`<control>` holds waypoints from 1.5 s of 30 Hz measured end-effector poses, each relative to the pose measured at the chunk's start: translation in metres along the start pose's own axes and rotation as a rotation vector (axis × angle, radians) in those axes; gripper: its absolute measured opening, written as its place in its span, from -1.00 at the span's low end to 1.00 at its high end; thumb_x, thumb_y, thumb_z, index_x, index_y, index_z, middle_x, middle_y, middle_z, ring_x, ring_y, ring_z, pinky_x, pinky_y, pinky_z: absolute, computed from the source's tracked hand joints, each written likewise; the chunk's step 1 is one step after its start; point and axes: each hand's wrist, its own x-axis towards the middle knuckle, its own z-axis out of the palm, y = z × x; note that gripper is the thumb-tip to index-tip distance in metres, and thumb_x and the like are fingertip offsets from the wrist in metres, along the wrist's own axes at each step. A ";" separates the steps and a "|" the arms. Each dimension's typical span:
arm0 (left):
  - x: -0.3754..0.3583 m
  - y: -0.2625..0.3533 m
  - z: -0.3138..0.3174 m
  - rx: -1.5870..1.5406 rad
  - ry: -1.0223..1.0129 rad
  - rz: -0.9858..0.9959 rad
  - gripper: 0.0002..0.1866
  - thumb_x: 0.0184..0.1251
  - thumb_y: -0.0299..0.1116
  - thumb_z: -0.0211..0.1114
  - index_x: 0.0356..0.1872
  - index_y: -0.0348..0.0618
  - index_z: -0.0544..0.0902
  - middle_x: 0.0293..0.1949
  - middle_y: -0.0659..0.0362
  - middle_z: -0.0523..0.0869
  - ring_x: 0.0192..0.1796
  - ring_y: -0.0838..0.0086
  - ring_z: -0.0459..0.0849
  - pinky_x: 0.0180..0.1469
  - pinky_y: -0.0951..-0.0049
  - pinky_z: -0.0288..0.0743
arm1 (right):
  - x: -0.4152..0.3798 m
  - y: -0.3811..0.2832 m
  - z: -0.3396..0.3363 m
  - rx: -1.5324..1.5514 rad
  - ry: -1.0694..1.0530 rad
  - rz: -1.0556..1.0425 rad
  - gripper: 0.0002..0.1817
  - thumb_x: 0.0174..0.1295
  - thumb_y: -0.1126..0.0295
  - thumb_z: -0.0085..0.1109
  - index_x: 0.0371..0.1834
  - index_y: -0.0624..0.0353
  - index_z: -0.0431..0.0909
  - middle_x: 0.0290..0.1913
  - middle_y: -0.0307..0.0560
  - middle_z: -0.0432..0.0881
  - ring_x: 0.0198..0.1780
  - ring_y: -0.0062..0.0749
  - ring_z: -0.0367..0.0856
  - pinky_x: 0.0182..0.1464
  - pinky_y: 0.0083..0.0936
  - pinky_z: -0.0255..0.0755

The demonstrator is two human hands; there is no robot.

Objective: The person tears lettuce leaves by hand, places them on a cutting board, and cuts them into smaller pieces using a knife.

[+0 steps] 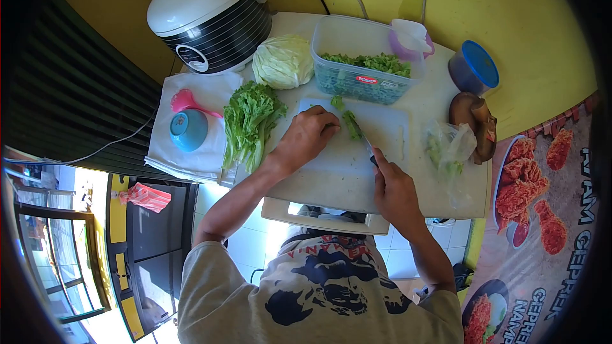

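Observation:
My right hand (396, 192) is wrapped round the handle of a knife (366, 143), its blade pointing away over the white cutting board (389, 118). Cut lettuce pieces (350, 125) lie by the blade's tip. Over the left part of the board, my left hand (310, 134) has its fingers curled together; what is in them, if anything, is hidden. A bunch of leaf lettuce (250, 118) lies to the left of that hand. Behind the board stands a clear plastic container (363, 89) holding chopped green leaves.
A pale cabbage (283, 62) and a rice cooker (213, 19) stand at the back left. On a white cloth are a blue bowl (189, 130) and a pink spoon (185, 100). At right are a plastic bag (451, 148) with greens, a brown object (472, 118) and a blue-lidded tub (474, 67).

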 end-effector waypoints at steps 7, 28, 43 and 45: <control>0.050 0.044 -0.042 -0.111 0.320 0.138 -0.84 0.37 -0.52 0.51 -0.06 -0.23 0.83 -0.16 0.08 0.82 -0.24 0.39 0.82 -0.16 0.39 0.71 | 0.001 -0.003 -0.003 -0.032 -0.046 0.015 -0.34 0.44 0.50 0.18 0.63 0.09 0.34 -0.30 0.13 0.68 -0.45 0.04 0.73 -0.32 -0.10 0.67; 0.026 0.015 0.012 0.181 0.086 0.233 -0.78 0.34 -0.34 0.53 -0.04 -0.14 0.84 -0.20 0.09 0.78 -0.12 0.17 0.79 -0.08 0.17 0.67 | -0.009 0.008 -0.029 0.104 -0.021 0.082 -0.42 0.52 0.55 0.09 0.61 0.17 0.35 -0.13 0.32 0.72 -0.21 0.21 0.78 -0.10 -0.07 0.66; -0.005 0.024 0.015 0.024 0.035 -0.007 -0.86 0.32 -0.51 0.45 -0.16 -0.18 0.70 -0.23 0.07 0.80 -0.12 0.14 0.77 0.08 0.12 0.58 | -0.012 0.003 -0.031 0.230 0.073 0.134 -0.49 0.52 0.58 0.11 0.53 0.19 0.48 -0.27 0.24 0.68 -0.38 -0.18 0.62 -0.16 -0.39 0.55; -0.010 0.018 0.006 -0.099 0.070 -0.092 -0.84 0.32 -0.53 0.43 -0.13 -0.18 0.68 -0.24 0.05 0.81 -0.14 0.12 0.77 0.07 0.12 0.57 | -0.012 0.003 -0.030 0.237 0.053 0.148 -0.49 0.53 0.58 0.12 0.53 0.18 0.48 -0.26 0.22 0.68 -0.37 -0.21 0.61 -0.16 -0.41 0.54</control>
